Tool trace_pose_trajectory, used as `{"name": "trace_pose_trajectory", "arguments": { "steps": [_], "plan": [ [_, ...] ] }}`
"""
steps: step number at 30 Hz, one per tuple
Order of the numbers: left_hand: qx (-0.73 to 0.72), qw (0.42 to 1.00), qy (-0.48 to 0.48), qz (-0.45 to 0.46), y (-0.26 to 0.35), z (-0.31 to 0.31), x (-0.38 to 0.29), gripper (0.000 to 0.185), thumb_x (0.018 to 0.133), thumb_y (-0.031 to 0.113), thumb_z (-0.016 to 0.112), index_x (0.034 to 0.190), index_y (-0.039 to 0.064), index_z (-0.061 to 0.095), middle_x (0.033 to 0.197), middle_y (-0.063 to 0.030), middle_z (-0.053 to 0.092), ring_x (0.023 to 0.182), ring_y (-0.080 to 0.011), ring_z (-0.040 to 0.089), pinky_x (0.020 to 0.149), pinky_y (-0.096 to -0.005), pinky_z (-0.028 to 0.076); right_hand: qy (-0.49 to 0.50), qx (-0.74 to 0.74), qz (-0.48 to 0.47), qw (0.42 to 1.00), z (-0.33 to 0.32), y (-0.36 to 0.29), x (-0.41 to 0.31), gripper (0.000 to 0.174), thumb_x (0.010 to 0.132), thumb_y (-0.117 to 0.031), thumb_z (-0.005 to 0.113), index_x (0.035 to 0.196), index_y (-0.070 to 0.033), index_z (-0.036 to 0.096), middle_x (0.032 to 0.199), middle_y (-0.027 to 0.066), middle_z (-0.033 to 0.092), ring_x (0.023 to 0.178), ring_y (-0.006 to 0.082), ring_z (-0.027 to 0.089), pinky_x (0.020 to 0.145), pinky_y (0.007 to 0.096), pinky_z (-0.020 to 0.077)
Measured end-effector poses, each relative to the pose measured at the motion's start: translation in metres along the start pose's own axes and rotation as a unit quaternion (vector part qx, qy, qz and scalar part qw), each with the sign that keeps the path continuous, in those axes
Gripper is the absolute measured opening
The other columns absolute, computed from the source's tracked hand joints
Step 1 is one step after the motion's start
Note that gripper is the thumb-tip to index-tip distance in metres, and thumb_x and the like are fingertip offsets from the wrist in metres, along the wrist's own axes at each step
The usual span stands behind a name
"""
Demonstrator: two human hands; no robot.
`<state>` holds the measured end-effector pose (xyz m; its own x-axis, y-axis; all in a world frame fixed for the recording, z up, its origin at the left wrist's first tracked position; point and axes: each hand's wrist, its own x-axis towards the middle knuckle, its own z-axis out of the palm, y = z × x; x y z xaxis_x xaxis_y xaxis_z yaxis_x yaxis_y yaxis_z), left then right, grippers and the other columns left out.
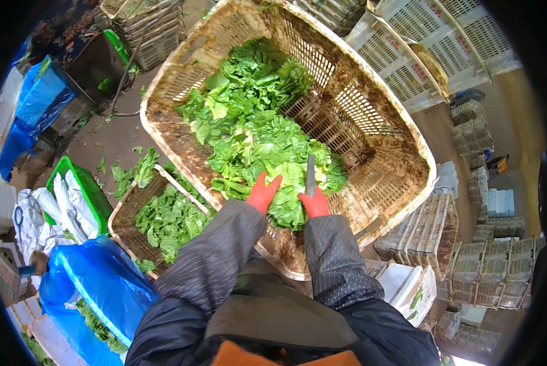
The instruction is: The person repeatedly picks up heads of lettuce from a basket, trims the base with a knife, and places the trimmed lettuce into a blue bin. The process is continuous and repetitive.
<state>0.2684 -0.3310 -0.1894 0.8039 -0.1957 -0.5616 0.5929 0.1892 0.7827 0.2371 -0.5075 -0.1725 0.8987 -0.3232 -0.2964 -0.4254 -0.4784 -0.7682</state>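
Observation:
My left hand [263,194], in a red glove, grips the left side of a leafy lettuce head [288,201], with the thumb and a finger spread apart. On the other side of this head is my right hand [315,204], also red-gloved. It is closed around a knife [310,174] whose grey blade points away from me; the handle is hidden in the glove. Both hands are over the near side of a large, dirt-stained plastic basket [383,183]. A heap of green lettuce [259,105] covers its left and middle part, and its slatted bottom shows at the right.
A smaller brown crate [122,219] of lettuce leaves stands at the left, by a green crate [102,206] with white plastic wrapping. Blue plastic sheeting [95,279] covers boxes at lower left. Stacked white crates [419,228] line the right; loose leaves [122,176] lie on the floor.

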Motion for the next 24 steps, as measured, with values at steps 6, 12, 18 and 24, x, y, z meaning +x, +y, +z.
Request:
{"name": "trace_pose_trajectory", "arguments": {
  "steps": [6,12,18,24],
  "plan": [
    [-0.072,0.994,-0.085,0.01,0.043,0.012,-0.055,0.087,0.081,0.043,0.067,0.145,0.004,0.022,0.146,-0.0173,0.029,0.133,-0.0271,0.032,0.105,-0.0372,0.03,-0.005,-0.063,-0.162,0.985,-0.019,-0.086,-0.068,0.052,0.078,-0.011,0.061,0.129,-0.009,0.051,0.118,0.0174,0.059,0.104,0.0332,0.058,0.088,0.037,0.0452],
    [-0.358,0.889,-0.216,0.187,0.083,-0.144,-0.201,0.071,0.086,0.03,0.063,0.142,0.005,0.028,0.134,-0.0123,0.045,0.114,-0.0225,0.05,0.1,-0.037,0.04,-0.407,0.281,-0.225,0.84,-0.044,-0.18,-0.182,0.064,0.076,0.006,0.062,0.136,-0.002,0.041,0.125,0.0184,0.055,0.11,0.0287,0.057,0.095,0.0389,0.0446],
    [-0.22,0.943,-0.164,0.186,0.053,-0.245,-0.31,0.07,0.086,0.031,0.064,0.141,0.004,0.03,0.132,-0.0131,0.046,0.114,-0.0238,0.051,0.1,-0.0371,0.04,-0.57,0.388,0.032,0.724,0.089,-0.144,-0.18,0.067,0.082,-0.038,0.066,0.133,-0.002,0.041,0.103,0.0169,0.064,0.082,0.0274,0.066,0.066,0.0358,0.0534],
    [-0.338,0.918,-0.133,0.158,-0.022,-0.226,-0.348,0.069,0.085,0.031,0.064,0.14,0.003,0.032,0.13,-0.014,0.048,0.114,-0.0252,0.051,0.1,-0.0372,0.04,-0.363,-0.069,-0.616,0.696,0.089,-0.191,-0.204,0.033,0.073,-0.002,0.062,0.105,-0.007,0.06,0.097,0.0089,0.065,0.082,0.0262,0.064,0.068,0.034,0.0508]
  ]
}}
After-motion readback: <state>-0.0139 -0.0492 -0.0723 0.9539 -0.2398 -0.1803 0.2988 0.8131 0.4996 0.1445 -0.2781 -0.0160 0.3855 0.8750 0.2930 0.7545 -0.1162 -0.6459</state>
